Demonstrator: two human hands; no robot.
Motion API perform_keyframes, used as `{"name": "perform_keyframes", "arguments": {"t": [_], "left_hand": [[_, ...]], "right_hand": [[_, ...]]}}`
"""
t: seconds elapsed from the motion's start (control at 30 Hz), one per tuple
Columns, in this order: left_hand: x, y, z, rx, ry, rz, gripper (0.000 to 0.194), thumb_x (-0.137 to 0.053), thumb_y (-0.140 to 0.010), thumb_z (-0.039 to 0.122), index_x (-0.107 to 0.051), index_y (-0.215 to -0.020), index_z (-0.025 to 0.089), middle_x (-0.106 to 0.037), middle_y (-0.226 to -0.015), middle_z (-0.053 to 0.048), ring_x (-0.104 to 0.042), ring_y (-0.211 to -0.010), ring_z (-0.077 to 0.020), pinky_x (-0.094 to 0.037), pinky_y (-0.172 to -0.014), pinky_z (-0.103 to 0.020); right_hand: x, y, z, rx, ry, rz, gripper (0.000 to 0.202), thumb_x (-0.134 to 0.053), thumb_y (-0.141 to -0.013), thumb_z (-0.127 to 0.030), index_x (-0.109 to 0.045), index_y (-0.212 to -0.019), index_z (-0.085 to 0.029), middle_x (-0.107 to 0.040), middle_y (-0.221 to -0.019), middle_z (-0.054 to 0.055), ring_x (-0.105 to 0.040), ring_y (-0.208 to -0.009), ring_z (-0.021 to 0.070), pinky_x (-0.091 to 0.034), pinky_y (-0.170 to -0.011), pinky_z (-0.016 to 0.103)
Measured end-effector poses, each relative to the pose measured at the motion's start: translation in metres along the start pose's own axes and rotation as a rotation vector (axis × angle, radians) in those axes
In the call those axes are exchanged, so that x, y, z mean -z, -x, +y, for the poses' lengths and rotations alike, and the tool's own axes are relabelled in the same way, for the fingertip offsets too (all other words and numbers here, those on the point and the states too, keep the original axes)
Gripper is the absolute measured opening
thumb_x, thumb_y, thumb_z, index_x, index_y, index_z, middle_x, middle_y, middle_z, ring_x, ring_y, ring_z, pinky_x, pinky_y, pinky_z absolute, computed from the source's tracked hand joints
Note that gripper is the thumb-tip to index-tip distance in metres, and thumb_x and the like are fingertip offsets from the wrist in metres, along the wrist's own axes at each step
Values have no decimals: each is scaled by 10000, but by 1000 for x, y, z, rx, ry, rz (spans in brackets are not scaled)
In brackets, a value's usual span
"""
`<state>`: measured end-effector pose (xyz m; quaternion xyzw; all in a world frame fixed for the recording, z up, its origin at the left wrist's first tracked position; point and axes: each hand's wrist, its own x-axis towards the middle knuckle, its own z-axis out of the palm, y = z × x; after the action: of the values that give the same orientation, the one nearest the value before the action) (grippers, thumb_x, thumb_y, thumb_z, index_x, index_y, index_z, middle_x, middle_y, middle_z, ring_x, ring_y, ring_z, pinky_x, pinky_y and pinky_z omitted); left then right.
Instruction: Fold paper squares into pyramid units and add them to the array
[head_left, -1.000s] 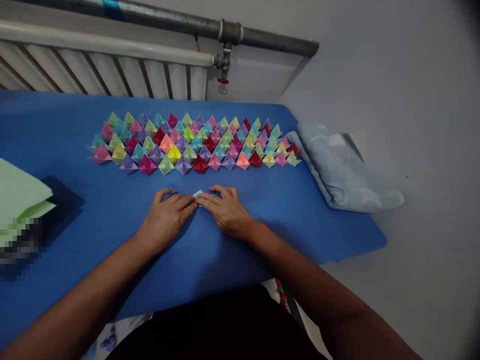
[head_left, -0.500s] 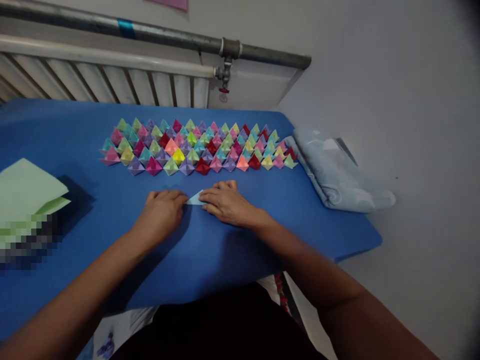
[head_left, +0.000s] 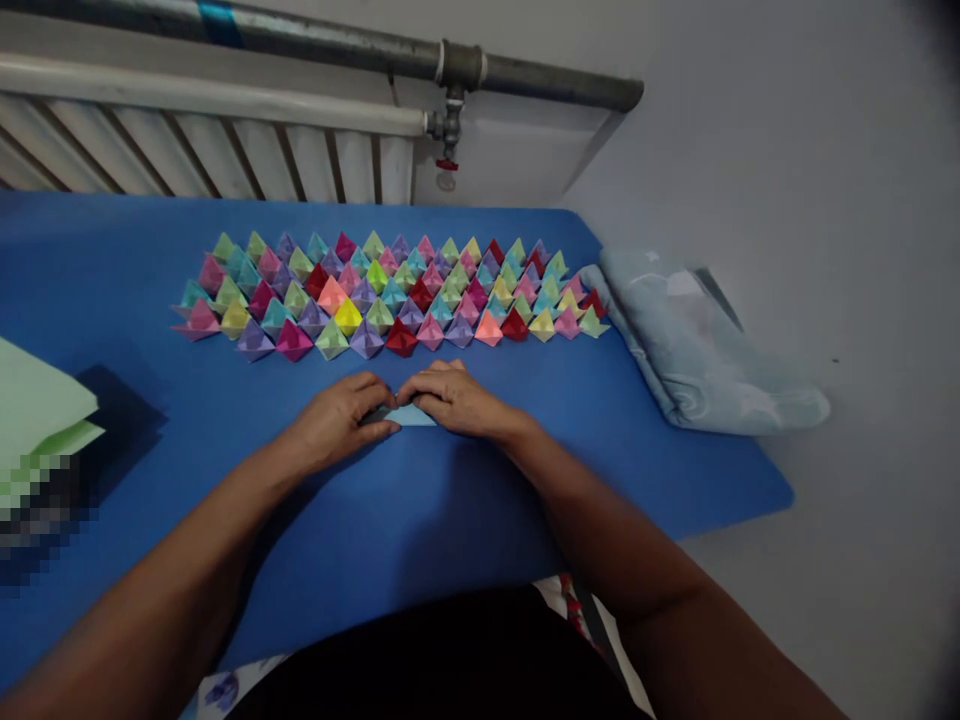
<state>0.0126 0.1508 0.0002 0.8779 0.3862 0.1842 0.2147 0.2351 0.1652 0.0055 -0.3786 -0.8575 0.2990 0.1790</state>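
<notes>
A small folded piece of light blue paper (head_left: pixel 417 415) lies on the blue table (head_left: pixel 330 540) between my two hands. My left hand (head_left: pixel 349 413) pinches its left end, thumb in front and fingers behind. On the paper's right part, my right hand (head_left: pixel 457 398) is closed with bent fingers that hide some of it. The fingertips of both hands nearly meet at the paper's upper edge. Just beyond them stand rows of small folded paper boats (head_left: pixel 367 338) in pink, red, purple, green, yellow and blue.
A folded grey-blue cloth (head_left: pixel 675 345) rests at the table's right side against the wall. Large light green paper (head_left: pixel 41 405) sits at the left edge, partly blurred out. Behind the table are a white radiator (head_left: pixel 247 155) and a metal pipe (head_left: pixel 360 50) with a red-handled valve (head_left: pixel 448 165).
My left hand has moved right and now grips the paper's left end with thumb and fingers. The hands are closer together, and the paper looks like a flatter strip. The view has tilted slightly down.
</notes>
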Motion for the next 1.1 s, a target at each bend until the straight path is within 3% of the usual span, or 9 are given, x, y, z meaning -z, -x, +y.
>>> {"name": "perform_keyframes", "arguments": {"t": [0.2,0.47,0.77,1.1], "left_hand": [[-3,-2,-5,-68,14,10,268,-550,-925,397,-682,-1057,204,-668,-1089,-72,-644,-978,-210,-523,-847,-351],[-2,-3,-2,-82,-37,2,300,-530,-934,440,-683,-1022,197,-675,-1071,-73,-644,-960,-210,-530,-825,-341],[-2,-4,-4,-51,-41,2,315,-542,-921,427,-698,-1029,176,-673,-1075,-95,-646,-956,-231,-525,-836,-359],[-1,-4,-4,-27,6,-8,327,-549,-919,440,-697,-1029,170,-671,-1040,-89,-646,-919,-219,-524,-797,-336]], "right_hand": [[3,-4,1,-78,-99,19,255,-478,-915,-128,-688,-1001,-245,-745,-959,-29,-616,-968,158,-315,-985,368],[3,-5,-1,-107,-170,76,228,-507,-877,-106,-684,-964,-221,-737,-903,-18,-622,-935,147,-372,-958,347],[2,-7,6,-151,-625,122,172,-539,-785,-129,-645,-912,-178,-692,-875,0,-635,-866,131,-482,-807,276],[6,-4,3,-175,-645,101,186,-545,-749,-114,-648,-893,-171,-668,-851,-12,-599,-817,115,-458,-777,260]]}}
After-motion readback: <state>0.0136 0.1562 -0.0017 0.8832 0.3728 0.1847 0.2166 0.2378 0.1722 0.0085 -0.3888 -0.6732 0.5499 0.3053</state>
